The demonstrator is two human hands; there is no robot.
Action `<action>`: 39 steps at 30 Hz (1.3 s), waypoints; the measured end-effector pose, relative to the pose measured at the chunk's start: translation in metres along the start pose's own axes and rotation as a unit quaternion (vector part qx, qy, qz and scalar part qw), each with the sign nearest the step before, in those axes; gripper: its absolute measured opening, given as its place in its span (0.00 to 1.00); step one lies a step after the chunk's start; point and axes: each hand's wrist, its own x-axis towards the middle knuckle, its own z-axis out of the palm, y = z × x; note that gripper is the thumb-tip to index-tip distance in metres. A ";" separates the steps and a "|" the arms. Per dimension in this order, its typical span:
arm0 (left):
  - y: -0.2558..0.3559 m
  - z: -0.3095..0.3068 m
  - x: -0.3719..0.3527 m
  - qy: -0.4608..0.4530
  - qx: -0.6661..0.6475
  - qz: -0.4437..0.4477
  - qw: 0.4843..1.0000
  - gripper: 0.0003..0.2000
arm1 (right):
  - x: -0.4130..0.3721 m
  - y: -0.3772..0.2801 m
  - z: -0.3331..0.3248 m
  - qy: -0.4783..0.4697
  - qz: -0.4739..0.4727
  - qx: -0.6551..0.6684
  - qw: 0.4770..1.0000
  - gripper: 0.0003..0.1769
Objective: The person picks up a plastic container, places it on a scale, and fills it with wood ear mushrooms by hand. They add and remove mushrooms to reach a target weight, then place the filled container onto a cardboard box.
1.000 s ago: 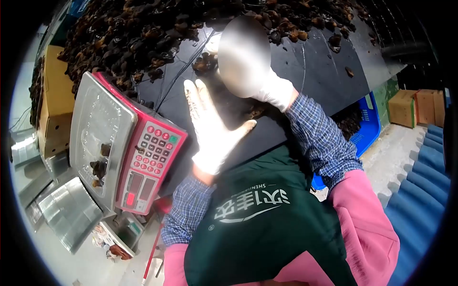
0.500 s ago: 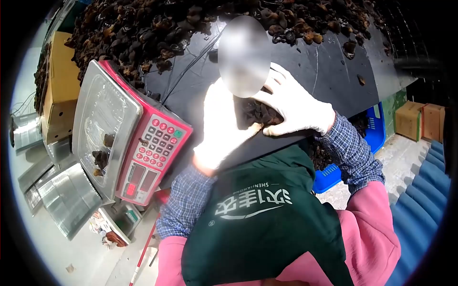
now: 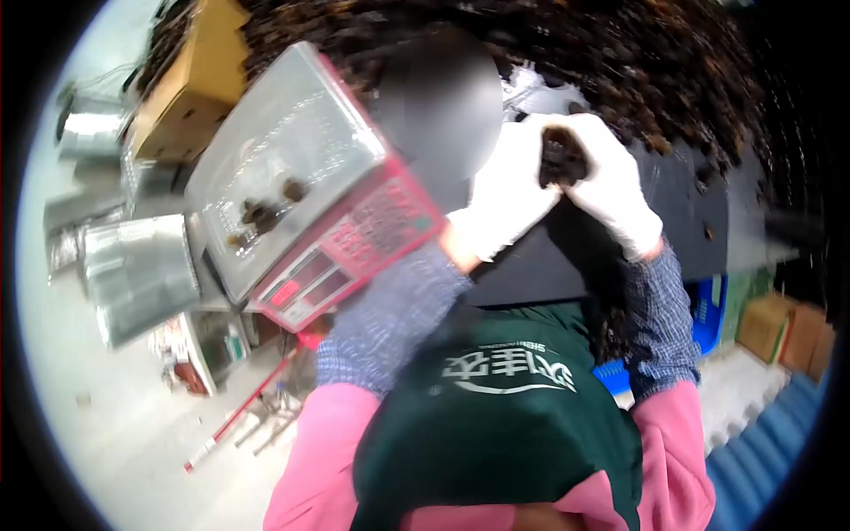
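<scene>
My left hand [image 3: 513, 186], in a white glove, curls around the left side of a dark clump of wood ear mushrooms [image 3: 562, 157]. My right hand [image 3: 617, 190], gloved alike, closes around the other side, so the clump sits in the ring between both hands. The fingertips come together near its lower end. Below them a dark shadow falls on the black tabletop [image 3: 531, 274]. Left of my hands stands a pink and silver weighing scale [image 3: 274, 168], with a few small mushroom pieces [image 3: 261, 215] on its tray. Motion blur softens the details.
A large heap of wood ear mushrooms [image 3: 637, 53] covers the table's far side. Beyond the scale is a cardboard box [image 3: 190, 84]. A blue plastic basket [image 3: 708, 314] stands below the table's right edge, with more boxes [image 3: 766, 327] farther right. A blurred oval hides part of the table.
Both hands have shifted right in the view, still around the clump, which now shows more upright between them. The view has turned, so the scale appears farther right and tilted differently.
</scene>
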 end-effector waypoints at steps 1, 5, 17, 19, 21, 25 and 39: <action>0.000 -0.002 0.001 0.023 -0.011 0.007 1.000 0.32 | 0.009 -0.008 -0.005 -0.012 0.012 0.003 1.000 0.34; 0.015 -0.060 0.010 0.111 0.024 0.060 0.992 0.34 | 0.058 -0.062 -0.018 -0.007 -0.043 0.018 0.999 0.32; -0.041 -0.278 -0.063 0.060 0.207 -0.107 0.971 0.40 | 0.177 -0.168 0.097 -0.165 -0.247 -0.052 0.953 0.40; -0.055 -0.292 -0.077 0.054 0.257 -0.093 0.960 0.45 | 0.179 -0.164 0.095 -0.134 -0.282 -0.009 0.950 0.41; -0.054 -0.294 -0.085 0.073 0.208 -0.108 0.969 0.46 | 0.178 -0.156 0.093 -0.121 -0.297 0.022 0.947 0.41; -0.060 -0.296 -0.088 0.087 0.206 -0.069 0.972 0.48 | 0.176 -0.151 0.094 -0.090 -0.248 0.128 0.956 0.30; -0.054 -0.287 -0.079 0.111 0.250 -0.072 0.959 0.47 | 0.176 -0.187 0.132 0.020 -0.313 0.099 0.944 0.12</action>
